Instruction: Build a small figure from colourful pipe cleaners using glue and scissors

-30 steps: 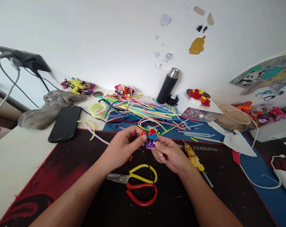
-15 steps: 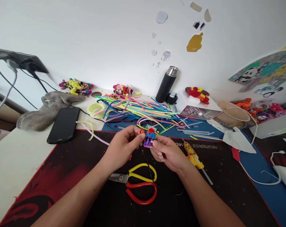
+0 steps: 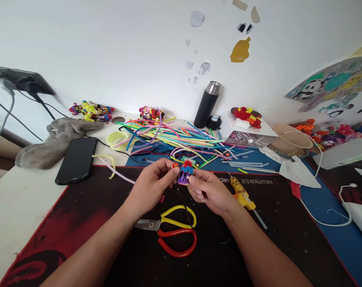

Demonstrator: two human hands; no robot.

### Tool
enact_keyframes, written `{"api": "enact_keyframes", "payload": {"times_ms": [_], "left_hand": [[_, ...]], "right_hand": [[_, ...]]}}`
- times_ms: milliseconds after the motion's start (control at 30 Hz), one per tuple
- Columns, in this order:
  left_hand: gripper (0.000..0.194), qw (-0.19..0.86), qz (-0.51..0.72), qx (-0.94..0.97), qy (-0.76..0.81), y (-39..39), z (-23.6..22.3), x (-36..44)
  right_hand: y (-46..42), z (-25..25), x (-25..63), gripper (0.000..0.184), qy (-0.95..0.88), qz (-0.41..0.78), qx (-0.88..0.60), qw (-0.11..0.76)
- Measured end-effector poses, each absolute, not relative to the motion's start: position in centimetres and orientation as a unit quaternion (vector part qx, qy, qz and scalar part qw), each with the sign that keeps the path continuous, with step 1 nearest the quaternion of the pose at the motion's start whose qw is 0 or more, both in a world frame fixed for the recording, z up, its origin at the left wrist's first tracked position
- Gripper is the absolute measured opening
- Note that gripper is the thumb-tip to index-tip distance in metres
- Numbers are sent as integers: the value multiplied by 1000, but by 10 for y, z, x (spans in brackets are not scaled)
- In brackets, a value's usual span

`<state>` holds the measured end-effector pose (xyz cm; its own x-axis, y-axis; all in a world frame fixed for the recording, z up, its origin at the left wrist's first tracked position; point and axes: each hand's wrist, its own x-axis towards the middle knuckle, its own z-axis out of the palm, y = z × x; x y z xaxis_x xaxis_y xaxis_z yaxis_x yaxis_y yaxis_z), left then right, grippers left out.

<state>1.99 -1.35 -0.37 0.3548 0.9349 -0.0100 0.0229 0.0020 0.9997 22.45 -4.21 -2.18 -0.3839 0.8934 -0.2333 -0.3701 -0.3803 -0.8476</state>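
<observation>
In front of me, my right hand (image 3: 209,191) grips a small pipe-cleaner figure (image 3: 185,175) by its right side; it is purple below, blue in the middle and red on top. My left hand (image 3: 155,181) is closed in a pinch at a small red pipe-cleaner coil (image 3: 175,165) with a yellow centre, touching or very close to the figure's left side. Whether coil and figure are joined cannot be made out. Below the hands lie scissors (image 3: 177,231) with one yellow and one red handle. A yellow glue gun (image 3: 242,193) rests right of my right hand.
A heap of coloured pipe cleaners (image 3: 175,137) spreads behind my hands. Beyond it stands a black thermos (image 3: 207,105). A phone (image 3: 76,160) lies at the left, beside a grey plush item (image 3: 57,137). Several glue sticks (image 3: 246,164) lie back right. A thin black cable (image 3: 188,213) crosses the scissors.
The whole scene has shifted slightly left in view as my head turned. Both hands keep their hold on the coil and the figure, with hardly any movement between them.
</observation>
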Motion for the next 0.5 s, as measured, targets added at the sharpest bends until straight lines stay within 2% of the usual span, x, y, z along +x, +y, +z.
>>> {"api": "enact_keyframes", "payload": {"times_ms": [500], "left_hand": [[40, 591, 381, 581, 409, -12, -1, 18]], "right_hand": [[-41, -19, 223, 39, -377, 744, -355, 423]]}}
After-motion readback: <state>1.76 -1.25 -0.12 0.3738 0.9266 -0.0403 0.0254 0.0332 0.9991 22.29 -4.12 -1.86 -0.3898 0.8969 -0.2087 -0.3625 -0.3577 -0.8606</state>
